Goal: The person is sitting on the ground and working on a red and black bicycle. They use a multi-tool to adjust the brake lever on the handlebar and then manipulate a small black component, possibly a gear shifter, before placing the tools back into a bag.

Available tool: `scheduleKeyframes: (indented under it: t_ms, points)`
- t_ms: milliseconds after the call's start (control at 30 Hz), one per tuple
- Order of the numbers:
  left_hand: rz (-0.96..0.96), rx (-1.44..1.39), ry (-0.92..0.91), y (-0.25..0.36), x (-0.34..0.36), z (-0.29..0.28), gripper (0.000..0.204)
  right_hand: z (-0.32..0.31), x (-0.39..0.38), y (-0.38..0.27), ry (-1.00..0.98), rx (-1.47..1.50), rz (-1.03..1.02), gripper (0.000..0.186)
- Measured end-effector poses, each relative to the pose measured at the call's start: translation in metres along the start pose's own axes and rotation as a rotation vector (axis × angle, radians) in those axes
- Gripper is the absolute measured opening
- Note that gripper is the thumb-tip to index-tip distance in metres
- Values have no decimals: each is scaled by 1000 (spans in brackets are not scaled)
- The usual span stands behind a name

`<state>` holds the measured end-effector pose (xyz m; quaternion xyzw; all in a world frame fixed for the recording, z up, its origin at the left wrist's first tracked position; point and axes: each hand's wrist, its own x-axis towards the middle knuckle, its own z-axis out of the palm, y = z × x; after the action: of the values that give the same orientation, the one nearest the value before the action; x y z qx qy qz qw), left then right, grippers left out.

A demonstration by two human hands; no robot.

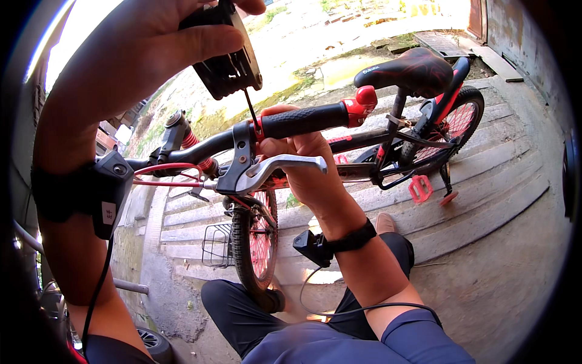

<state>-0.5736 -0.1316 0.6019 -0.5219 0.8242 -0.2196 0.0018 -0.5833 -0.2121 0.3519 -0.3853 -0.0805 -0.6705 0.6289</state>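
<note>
Near the top, my left hand is closed around a black folding hex key set. One thin hex key sticks down from it, its tip at the red clamp ring on the inner end of a handlebar grip. My right hand reaches up from below and is closed on that grip beside the ring; its thumb and a fingertip show on either side. A silver brake lever runs just under the grip, in front of my right hand. The grip's outer end carries a red bell.
The black and red bicycle stands with its front wheel between my legs, its saddle and rear wheel to the right. A wire basket sits left of the front wheel. Wooden planks cover part of the concrete ground.
</note>
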Motion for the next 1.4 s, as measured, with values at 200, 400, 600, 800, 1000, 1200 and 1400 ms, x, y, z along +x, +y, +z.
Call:
scheduleKeyframes:
  t_ms: [200,400,600,800,1000,1200,1400]
  points:
    - [-68,-60,75,7,-5,4,36,5,-1,6,17,-15,-60,43]
    - [-155,-190,-154,4,1,-21,39,8,-1,11,58,25,-50,43]
    - [9,-9,-155,4,8,-9,43,7,0,8,16,50,-54,43]
    - [264,-168,-221,-30,7,-7,77,8,0,7,9,111,-29,43]
    - [374,-374,-275,-71,28,2,81,8,-2,5,11,85,-16,41]
    - [157,-226,-163,-46,17,0,70,8,-1,5,0,106,-28,43]
    - [67,-414,-145,-31,26,8,60,8,-1,5,2,100,-28,43]
